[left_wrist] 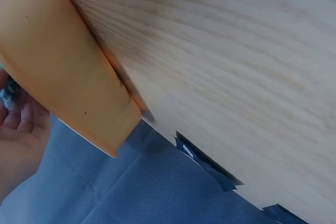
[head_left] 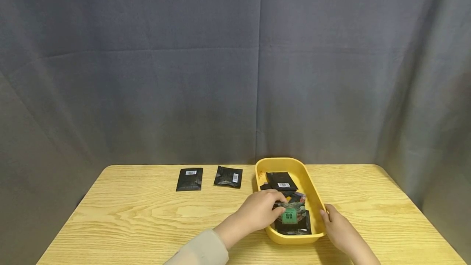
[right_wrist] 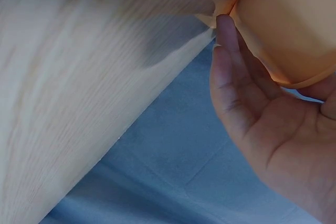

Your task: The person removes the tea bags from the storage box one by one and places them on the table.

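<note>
Left hand [head_left: 260, 209] is pinching a green-labelled packet [head_left: 289, 216] inside the yellow tray [head_left: 312, 199], fingers curled; right hand [head_left: 338, 228] is gripping the tray's near right rim. Two black packets [head_left: 189, 179] are lying near the table's [head_left: 140, 212] far edge, loads of wood stretching leftward.

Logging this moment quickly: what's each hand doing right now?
Left hand: closed, pinching the green-labelled packet in the yellow tray.
Right hand: closed, gripping the side of the yellow tray.
</note>
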Available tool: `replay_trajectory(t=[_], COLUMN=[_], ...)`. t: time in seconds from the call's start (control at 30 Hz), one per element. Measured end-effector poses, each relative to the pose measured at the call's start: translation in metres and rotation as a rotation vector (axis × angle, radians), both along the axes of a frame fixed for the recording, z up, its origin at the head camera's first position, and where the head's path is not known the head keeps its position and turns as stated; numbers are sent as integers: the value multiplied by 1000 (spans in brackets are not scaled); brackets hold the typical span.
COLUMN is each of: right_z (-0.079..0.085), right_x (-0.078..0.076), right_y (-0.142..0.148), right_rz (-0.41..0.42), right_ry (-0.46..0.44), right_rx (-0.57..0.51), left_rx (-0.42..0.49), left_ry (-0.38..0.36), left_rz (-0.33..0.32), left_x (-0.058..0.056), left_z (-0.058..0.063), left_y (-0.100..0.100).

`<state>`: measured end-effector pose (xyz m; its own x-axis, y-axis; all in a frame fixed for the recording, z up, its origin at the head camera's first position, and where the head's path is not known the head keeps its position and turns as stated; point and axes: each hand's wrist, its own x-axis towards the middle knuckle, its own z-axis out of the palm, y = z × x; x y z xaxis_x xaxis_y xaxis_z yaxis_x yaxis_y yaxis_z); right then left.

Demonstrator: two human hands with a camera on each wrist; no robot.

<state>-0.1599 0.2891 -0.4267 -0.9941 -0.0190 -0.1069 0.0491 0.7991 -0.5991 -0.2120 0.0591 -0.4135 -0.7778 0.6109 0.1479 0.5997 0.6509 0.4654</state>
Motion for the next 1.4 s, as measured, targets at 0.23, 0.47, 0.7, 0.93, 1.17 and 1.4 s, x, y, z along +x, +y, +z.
replay_trajectory(t=[0.23,0.47,0.7,0.93,1.17,1.4], right_z=[3,3,4,4,3,3], right_x=[1,2,2,2,3,4], right_y=[-2,-3,-3,-3,-2,-2], right_rz=[5,-9,-15,-16,-19,-30], right_ry=[-2,18,-1,-7,-16,-3], right_rx=[-23,-16,-4,-3,1,7], left_rx=[247,474,649,783,805,759], left_ry=[-116,-247,-327,-353,-338,-296], left_rz=[53,162,249,311,403,479], left_x=[-4,-13,-23,-33,-38,-41], left_z=[-1,-3,-8,-17,-23,-24], left_y=[-11,-25,-46,-73,-98,-118])
